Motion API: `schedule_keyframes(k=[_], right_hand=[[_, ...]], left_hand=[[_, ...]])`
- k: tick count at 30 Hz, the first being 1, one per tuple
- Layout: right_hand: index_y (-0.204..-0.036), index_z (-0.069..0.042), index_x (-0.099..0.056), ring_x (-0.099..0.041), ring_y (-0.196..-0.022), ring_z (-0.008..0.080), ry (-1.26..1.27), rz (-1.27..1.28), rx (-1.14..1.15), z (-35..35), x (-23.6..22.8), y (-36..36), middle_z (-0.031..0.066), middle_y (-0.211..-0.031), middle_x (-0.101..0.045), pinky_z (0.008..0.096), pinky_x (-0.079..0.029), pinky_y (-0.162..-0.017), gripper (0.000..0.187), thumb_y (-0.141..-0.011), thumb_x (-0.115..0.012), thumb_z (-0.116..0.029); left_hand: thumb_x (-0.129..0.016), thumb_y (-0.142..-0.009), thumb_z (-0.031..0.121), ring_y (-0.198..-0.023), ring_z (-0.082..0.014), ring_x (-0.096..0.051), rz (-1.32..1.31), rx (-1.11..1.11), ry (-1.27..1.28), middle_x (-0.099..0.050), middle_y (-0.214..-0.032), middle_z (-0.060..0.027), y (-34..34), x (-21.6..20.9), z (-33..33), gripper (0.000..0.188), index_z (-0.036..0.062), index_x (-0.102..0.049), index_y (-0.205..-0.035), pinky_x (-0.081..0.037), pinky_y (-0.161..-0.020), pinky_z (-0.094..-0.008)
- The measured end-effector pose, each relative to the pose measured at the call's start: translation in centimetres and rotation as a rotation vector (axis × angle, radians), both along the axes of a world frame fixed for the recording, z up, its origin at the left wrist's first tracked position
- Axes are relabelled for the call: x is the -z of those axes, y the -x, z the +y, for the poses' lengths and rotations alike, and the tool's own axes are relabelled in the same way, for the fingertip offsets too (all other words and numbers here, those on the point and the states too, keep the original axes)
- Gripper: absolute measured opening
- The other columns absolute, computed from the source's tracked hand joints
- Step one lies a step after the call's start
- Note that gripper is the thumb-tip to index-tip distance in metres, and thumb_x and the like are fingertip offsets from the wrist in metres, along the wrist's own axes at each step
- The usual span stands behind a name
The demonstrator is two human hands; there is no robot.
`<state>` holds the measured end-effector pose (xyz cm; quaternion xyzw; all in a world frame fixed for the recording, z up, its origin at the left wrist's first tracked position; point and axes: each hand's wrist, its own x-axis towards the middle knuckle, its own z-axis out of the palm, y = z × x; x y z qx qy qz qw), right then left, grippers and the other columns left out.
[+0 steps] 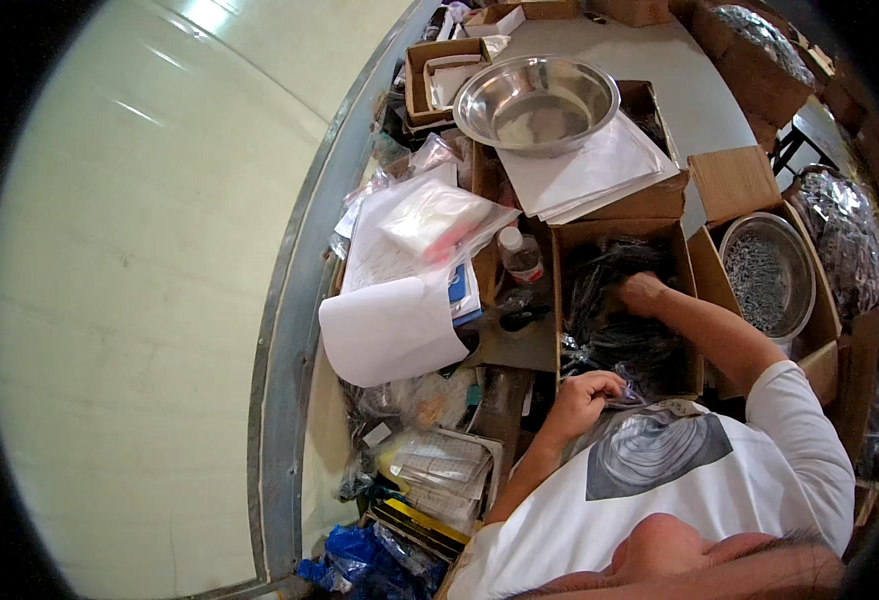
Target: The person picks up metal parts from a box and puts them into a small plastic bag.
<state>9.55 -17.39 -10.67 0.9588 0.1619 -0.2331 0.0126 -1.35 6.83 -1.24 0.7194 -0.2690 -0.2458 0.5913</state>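
An open cardboard box [694, 350] stands in front of me, filled with a heap of thin black pieces [614, 345], some in shiny clear plastic. My right hand [642, 293] reaches into this heap from the right. Its fingers are buried among the black pieces, so their grip is hidden. At the box's near edge, close to my shirt, my left hand [589, 398] is closed with its fingers curled. A bit of clear plastic [634, 392] lies at its fingertips; what the fingers hold is too small to make out.
Right of the box, a metal bowl [809, 290] holds many small grey metal pieces. Beyond, an empty steel basin [537, 105] rests on white sheets [594, 185]. A clear bottle [519, 255], papers [394, 335] and plastic bags [434, 215] crowd the left, beside a metal-edged wall [294, 330].
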Motion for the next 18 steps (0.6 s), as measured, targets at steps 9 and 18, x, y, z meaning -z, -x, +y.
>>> schedule_keyframes(k=[9,18], right_hand=[[-0.081,-0.013,-0.071,-0.066,-0.083,0.0233,0.193,-0.050,-0.249,2.2,-5.5,0.6,0.0084,-0.089,-0.069,0.0379,-0.052,-0.065,0.015,-0.080,-0.057,-0.015],[-0.109,-0.020,-0.061,-0.066,-0.084,0.0263,0.067,-0.192,-0.228,1.1,-3.0,1.1,0.0101,-0.092,-0.066,0.0401,-0.053,-0.065,0.024,-0.089,-0.049,-0.016]], left_hand=[[-0.047,-0.065,-0.011,-0.091,-0.0233,-0.065,-0.049,0.006,0.010,-0.067,-0.097,-0.0140,0.0,-0.7,0.1,0.023,-0.0027,-0.063,-0.081,-0.049,-0.079,-0.0300],[-0.048,-0.067,-0.013,-0.089,-0.0227,-0.064,0.040,-0.038,0.009,-0.067,-0.096,-0.0132,0.6,-0.7,0.7,0.023,-0.0027,-0.062,-0.081,-0.049,-0.077,-0.0300]])
